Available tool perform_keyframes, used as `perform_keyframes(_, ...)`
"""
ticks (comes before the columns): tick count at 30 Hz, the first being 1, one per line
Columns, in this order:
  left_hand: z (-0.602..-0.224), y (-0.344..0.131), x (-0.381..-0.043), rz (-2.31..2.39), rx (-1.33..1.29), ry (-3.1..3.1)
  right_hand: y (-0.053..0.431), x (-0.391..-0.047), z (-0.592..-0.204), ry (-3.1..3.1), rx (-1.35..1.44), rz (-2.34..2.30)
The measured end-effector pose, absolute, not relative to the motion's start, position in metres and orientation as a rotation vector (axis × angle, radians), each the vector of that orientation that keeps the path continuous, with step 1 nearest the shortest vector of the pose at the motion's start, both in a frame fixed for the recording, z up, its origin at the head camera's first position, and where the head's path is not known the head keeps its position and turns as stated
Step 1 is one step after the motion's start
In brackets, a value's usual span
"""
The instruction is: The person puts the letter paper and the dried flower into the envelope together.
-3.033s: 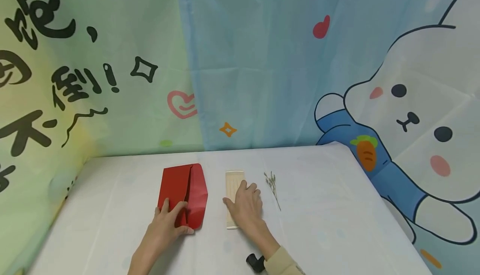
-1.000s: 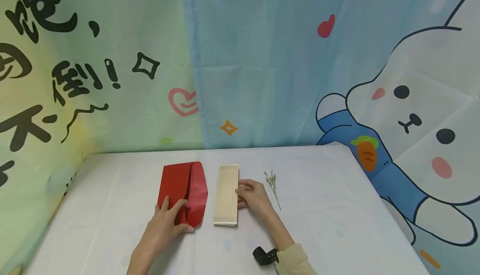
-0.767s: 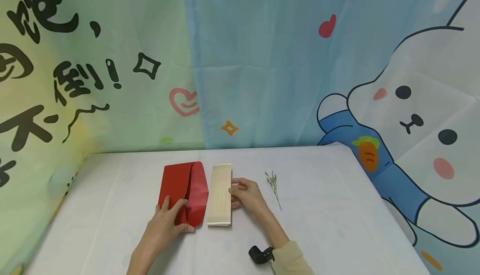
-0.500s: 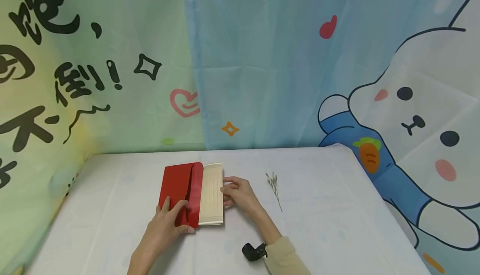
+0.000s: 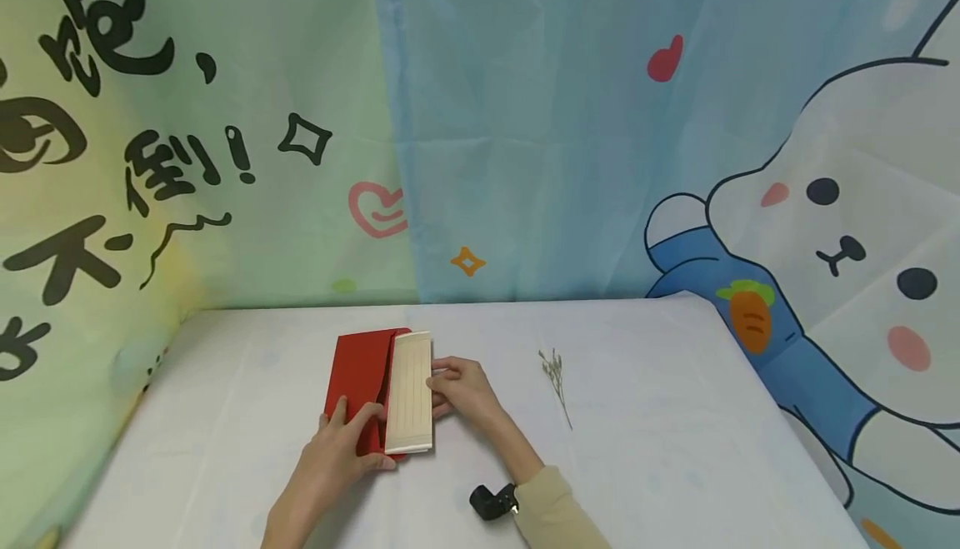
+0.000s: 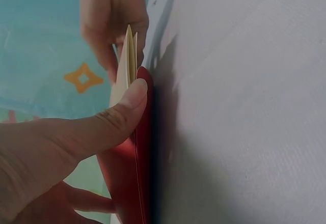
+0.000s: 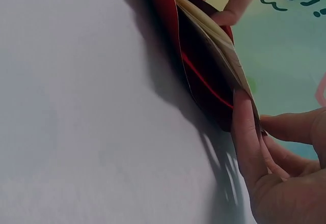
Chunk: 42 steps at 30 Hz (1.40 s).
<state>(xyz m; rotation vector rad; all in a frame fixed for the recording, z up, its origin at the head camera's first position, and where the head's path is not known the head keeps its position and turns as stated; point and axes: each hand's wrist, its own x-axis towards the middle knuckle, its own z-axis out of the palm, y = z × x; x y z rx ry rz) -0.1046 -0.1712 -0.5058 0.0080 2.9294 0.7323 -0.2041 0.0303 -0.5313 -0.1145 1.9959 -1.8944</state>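
From the head camera, a red envelope point(image 5: 360, 382) lies on the white table point(image 5: 675, 449), its flap end to the right, and a folded cream letter sheet point(image 5: 410, 395) with faint ruled lines rests partly over that flap end. The left hand point(image 5: 341, 449) presses down on the envelope's near edge with straight fingers, while the right hand point(image 5: 459, 386) pinches the sheet's right edge with curled fingers. A dried flower sprig point(image 5: 557, 374) lies apart to the right, and a small black device point(image 5: 491, 501) sits at the right wrist beside a beige sleeve point(image 5: 555, 516). The backdrop point(image 5: 525, 116) carries bold black Chinese characters on the left, cut off by the frame and not fully readable, plus hearts and a cartoon rabbit with a carrot badge; no brand shows. The left wrist view adds what the head camera cannot: edge-on, the sheet point(image 6: 128, 56) shows as several layers, with the thumb point(image 6: 127, 102) laid against the envelope's red edge point(image 6: 140, 158). The right wrist view looks into the envelope's open mouth point(image 7: 204, 76), where the sheet point(image 7: 214, 51) sits against the dark red inside, the right fingers point(image 7: 244, 132) holding its end.
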Motion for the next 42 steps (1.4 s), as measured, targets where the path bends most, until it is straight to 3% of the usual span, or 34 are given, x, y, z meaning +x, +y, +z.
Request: perform_keyframes(42,-0.512,-0.175,-0.106,0.722,0.001,2.955,-0.032,-0.198,-0.54,1.964,-0.222,-1.904)
